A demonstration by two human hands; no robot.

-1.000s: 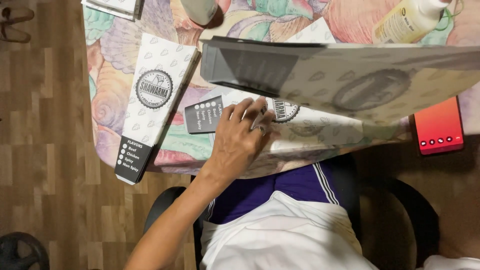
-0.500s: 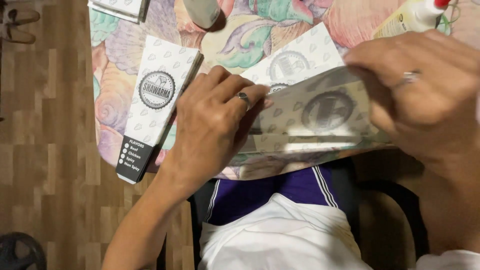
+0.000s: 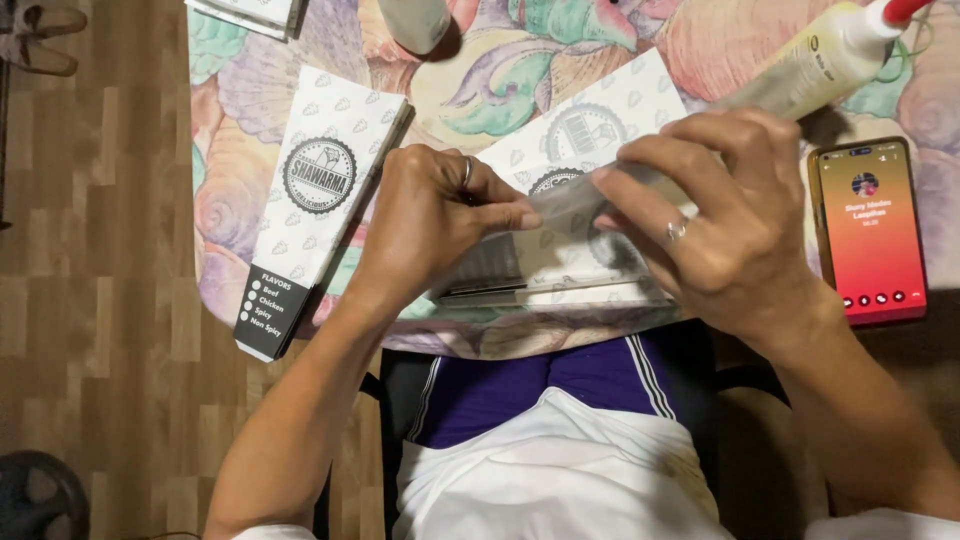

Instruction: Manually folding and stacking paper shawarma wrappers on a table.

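A person seated at a table (image 3: 520, 90) covered in a pastel seashell-patterned cloth is working a flat printed paper sleeve (image 3: 575, 215) with both hands. The left hand (image 3: 435, 225), a ring showing on one finger, is curling over the sleeve's left part, its fingers pinching the paper's upper edge near the middle. The right hand (image 3: 720, 225) (also wearing a ring) is closing on the same edge from the other side, thumb and fingers gripping the paper, so that the fingertips of the two hands are nearly meeting. The sleeve itself is lying at the table's near edge, just above the person's lap, white with a small grey repeating pattern and round dark emblems; part of it is blurring under the hands, and how it is folded there cannot be told.

A second sleeve of the same kind (image 3: 320, 200) is lying flat to the left, well clear of the hands, its black lower end hanging over the table's edge. A glue bottle with a red cap (image 3: 815, 65) is lying tilted beyond the right hand. A smartphone with a glowing red screen (image 3: 868, 235) is resting just to the right of that hand's wrist. The floor (image 3: 90, 300) is wooden.
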